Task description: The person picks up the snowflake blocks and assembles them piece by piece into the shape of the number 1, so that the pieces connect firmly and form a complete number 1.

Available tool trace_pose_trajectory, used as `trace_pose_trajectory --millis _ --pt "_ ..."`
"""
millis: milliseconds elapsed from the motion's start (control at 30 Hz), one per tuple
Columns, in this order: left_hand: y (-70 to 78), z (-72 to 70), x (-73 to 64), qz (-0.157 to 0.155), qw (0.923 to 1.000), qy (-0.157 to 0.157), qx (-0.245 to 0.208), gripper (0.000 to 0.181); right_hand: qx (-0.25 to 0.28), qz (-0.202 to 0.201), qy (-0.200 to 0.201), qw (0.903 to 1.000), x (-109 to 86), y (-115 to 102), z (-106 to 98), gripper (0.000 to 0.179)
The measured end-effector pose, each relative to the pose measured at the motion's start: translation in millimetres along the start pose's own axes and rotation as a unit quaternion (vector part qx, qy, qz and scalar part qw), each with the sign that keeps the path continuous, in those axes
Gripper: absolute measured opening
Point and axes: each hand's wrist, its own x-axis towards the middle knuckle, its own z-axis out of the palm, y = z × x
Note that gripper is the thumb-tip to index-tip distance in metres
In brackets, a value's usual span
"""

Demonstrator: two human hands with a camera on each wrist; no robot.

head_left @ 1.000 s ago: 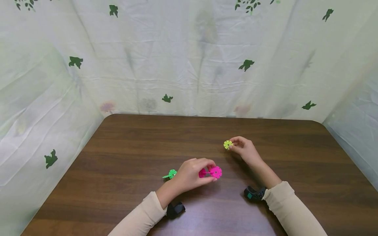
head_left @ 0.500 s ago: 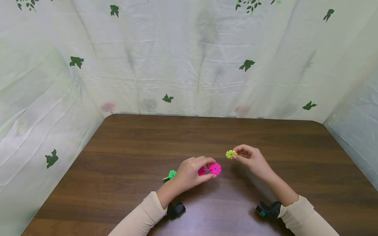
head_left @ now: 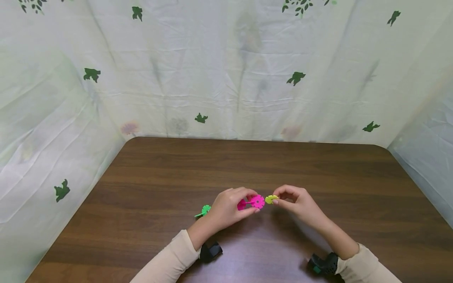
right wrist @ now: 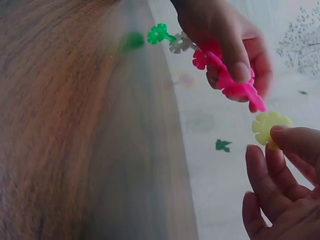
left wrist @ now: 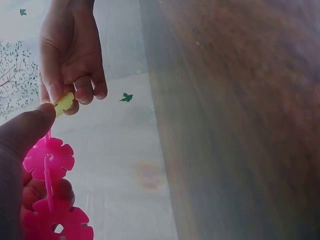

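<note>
My left hand grips a chain of interlocking flower discs near its pink end. In the right wrist view the chain runs from pink discs through a whitish disc to a green disc. My right hand pinches a yellow flower disc between thumb and fingers. That yellow disc sits close to the edge of the end pink disc, almost edge-on in the head view. Part of the chain is hidden behind the left hand in the head view.
A brown wooden table lies under both hands. Behind it hangs a pale cloth with green bird and leaf prints. A black wrist device is worn at the left wrist, another at the right.
My right hand has come nearer the body and toward the left hand, bringing the yellow disc beside the pink one and tilting it flatter. The left hand stays nearly in place.
</note>
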Motion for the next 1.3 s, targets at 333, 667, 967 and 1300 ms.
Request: trace_pose_trajectory --millis 333,667,967,1300 --pt "0.6 -0.1 0.7 -0.008 0.9999 -0.009 -0.012 0.03 -0.019 -0.031 0.004 0.9993 0.8 -11.1 4.3 0.014" --pt "2.0 -0.6 1.0 0.004 0.9988 -0.018 -0.045 0.031 -0.052 -0.086 0.013 0.9949 2.4 -5.6 6.0 0.017" --pt "2.9 -1.4 0.0 0.011 0.9993 -0.011 -0.035 0.032 -0.08 -0.157 0.011 0.9842 5.9 0.2 11.0 0.028" --pt "5.8 -2.8 2.3 -0.013 0.9992 -0.01 -0.036 0.033 -0.028 -0.028 -0.013 0.9992 7.3 -7.9 17.4 0.026"
